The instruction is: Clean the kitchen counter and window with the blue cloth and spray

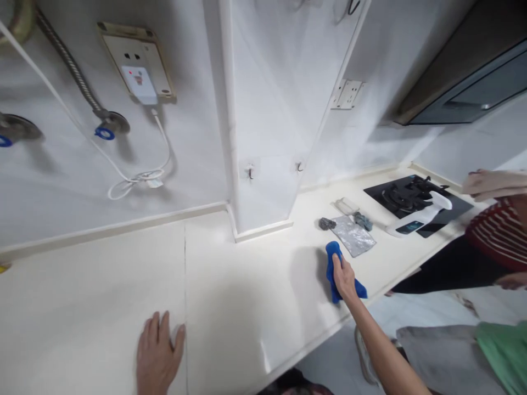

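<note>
My right hand (343, 278) is closed on a blue cloth (334, 259) and presses it onto the cream countertop (230, 291), near the front edge. Just beyond the cloth lie a grey foil-like sheet (354, 237) and a small dark lump (326, 223). My left hand (158, 354) lies flat on the countertop at the lower left, fingers stretched out, holding nothing.
A white pillar (263, 137) juts from the tiled wall onto the counter. A black gas hob (411, 200) with a white handheld device (420, 219) sits at the right. Another person in a striped top (498, 230) stands there. A socket with charger and cable (142, 82) hangs at the left.
</note>
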Motion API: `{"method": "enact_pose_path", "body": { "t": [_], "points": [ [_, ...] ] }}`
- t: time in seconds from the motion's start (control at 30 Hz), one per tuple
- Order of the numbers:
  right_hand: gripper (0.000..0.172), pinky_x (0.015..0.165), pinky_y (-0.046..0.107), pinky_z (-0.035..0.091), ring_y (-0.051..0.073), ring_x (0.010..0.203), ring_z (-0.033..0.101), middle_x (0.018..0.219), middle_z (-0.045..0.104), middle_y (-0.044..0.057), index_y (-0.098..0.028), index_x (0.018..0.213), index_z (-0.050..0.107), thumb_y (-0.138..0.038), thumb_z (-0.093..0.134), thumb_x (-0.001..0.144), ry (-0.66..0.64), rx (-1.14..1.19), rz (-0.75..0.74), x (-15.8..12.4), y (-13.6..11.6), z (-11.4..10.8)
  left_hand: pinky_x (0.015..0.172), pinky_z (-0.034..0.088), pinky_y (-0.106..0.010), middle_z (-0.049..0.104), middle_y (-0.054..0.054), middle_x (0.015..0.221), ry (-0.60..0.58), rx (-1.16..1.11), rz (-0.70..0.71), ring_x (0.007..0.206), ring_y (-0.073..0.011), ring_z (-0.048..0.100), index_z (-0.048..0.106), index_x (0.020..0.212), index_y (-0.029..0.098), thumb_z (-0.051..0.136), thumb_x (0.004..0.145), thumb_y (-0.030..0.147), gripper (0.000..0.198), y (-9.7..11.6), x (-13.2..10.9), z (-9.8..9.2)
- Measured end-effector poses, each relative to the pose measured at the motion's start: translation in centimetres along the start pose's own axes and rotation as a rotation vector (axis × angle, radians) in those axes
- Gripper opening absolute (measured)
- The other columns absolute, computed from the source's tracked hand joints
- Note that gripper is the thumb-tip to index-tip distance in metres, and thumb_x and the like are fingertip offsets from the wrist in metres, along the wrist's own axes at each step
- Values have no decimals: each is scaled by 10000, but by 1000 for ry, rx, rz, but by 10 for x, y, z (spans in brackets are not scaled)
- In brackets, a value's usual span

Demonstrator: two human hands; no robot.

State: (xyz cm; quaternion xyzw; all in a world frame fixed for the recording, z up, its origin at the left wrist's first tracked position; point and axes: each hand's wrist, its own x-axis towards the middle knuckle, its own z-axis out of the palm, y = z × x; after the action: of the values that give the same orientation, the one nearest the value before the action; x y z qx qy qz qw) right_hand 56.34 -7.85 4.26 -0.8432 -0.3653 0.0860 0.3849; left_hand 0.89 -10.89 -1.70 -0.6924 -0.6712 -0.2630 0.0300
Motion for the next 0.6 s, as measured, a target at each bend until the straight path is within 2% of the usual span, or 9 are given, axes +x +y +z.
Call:
{"method": "enact_pose_path", "body": {
  "t": [0.07, 0.1, 0.17, 0.27, 0.37, 0.47, 0.6],
  "points": [
    [693, 1029, 480, 468, 358, 1197, 626, 1310, 681, 246, -67, 1291, 704, -583, 356, 986, -34, -115, 17, -6, 17, 6, 1277, 252, -592, 359, -303, 1594, 0, -10, -9, 1561, -401, 227, 441, 1469, 12, 312, 1014, 535, 705, 2, -1, 1],
    [644, 1050, 490, 447, 366, 1229, 603, 1389, 640, 237, -75, 1304, 700, -534, 377, 989, -56, -153, 14, -13, 17, 15, 1277, 251, -595, 352, -293, 1603, 1, -12, -12, 1565, -396, 219, 437, 1476, 28, 317, 1015, 535, 696, 2, -1, 2],
    [558, 1041, 486, 439, 360, 1238, 586, 1505, 561, 197, -107, 1348, 681, -429, 389, 998, -107, -316, -45, -30, 2, 42, 1270, 267, -600, 357, -290, 1604, -2, -13, -12, 1566, -395, 222, 437, 1478, 36, 325, 1018, 529, 684, 2, -3, 3],
    [536, 978, 462, 460, 348, 1204, 591, 1565, 502, 180, -121, 1442, 604, -341, 393, 1001, -215, -546, -210, -55, -50, 91, 1244, 299, -626, 387, -322, 1573, 12, -4, 6, 1551, -420, 247, 448, 1464, 0, 320, 1023, 516, 691, -1, -7, 6],
    [552, 965, 448, 455, 345, 1200, 584, 1574, 488, 190, -110, 1479, 557, -341, 428, 994, -323, -558, -356, -79, -113, 139, 1224, 321, -641, 386, -334, 1569, 44, 13, 34, 1544, -432, 255, 447, 1461, -18, 323, 1026, 507, 693, -6, -10, 10],
    [576, 966, 445, 447, 346, 1204, 578, 1578, 471, 217, -87, 1496, 523, -332, 464, 978, -392, -537, -437, -102, -168, 180, 1209, 352, -630, 406, -316, 1565, 77, 37, 51, 1535, -420, 282, 443, 1469, 5, 347, 1027, 483, 658, -10, -13, 14],
    [581, 944, 456, 452, 368, 1209, 571, 1572, 455, 259, -45, 1496, 503, -297, 459, 975, -414, -535, -474, -137, -212, 215, 1168, 407, -635, 447, -317, 1532, 111, 89, 79, 1494, -431, 354, 457, 1455, 2, 374, 1020, 445, 627, -13, -15, 16]
  ]
}}
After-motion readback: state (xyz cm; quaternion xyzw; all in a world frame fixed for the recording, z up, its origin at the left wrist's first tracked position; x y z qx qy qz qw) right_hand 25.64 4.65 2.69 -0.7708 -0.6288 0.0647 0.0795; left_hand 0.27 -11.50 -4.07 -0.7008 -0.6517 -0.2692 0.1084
